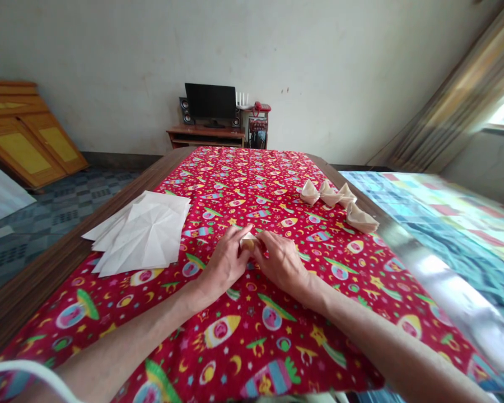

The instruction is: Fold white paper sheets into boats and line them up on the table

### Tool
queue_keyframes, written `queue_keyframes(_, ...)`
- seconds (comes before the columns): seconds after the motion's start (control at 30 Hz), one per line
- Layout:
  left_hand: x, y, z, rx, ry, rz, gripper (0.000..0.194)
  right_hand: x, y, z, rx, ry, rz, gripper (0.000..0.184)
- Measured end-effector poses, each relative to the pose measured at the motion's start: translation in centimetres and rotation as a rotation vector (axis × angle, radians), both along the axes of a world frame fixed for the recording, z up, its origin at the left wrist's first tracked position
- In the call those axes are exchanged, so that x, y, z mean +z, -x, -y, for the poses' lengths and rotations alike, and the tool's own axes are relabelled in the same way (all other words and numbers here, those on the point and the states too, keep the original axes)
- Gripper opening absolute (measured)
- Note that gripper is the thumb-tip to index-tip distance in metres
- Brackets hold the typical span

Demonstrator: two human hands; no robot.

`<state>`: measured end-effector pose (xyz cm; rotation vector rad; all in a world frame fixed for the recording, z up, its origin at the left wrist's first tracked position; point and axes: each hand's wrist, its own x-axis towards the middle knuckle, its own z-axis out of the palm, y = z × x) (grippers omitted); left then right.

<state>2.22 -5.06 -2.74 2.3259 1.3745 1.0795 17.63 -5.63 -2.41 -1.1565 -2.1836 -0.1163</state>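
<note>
My left hand (225, 258) and my right hand (280, 259) rest side by side on a red patterned cloth (252, 330) over a table. Both pinch a small folded beige paper piece (248, 242) between their fingertips; most of it is hidden by the fingers. A stack of white creased paper sheets (145, 230) lies to the left of my left hand. Several folded beige paper shapes (339, 204) sit in a row at the far right of the cloth.
The wooden table edge (46, 268) shows on the left. A colourful bed cover (441, 224) lies to the right. A low desk with a monitor (210, 103) stands against the far wall, and a wooden cabinet (25, 134) is at the left.
</note>
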Motion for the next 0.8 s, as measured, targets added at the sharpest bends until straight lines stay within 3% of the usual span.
queue_keyframes(0.1,0.0,0.0,0.1,-0.023,0.009,0.009,0.048,0.0,-0.3,-0.2,-0.004,0.058,-0.023,0.013)
queue_keyframes(0.33,-0.9,0.5,-0.6,-0.101,-0.066,0.023,0.043,0.3,-1.0,-0.5,-0.152,0.197,0.136,0.015)
queue_keyframes(0.57,-1.0,1.2,-0.4,-0.147,-0.032,-0.164,0.04,0.3,-1.9,-0.1,-0.1,0.137,0.279,0.016)
queue_keyframes(0.8,-0.8,1.1,-0.2,-0.147,-0.012,-0.165,0.046,-0.3,-1.6,-0.4,-0.042,0.181,0.094,0.016)
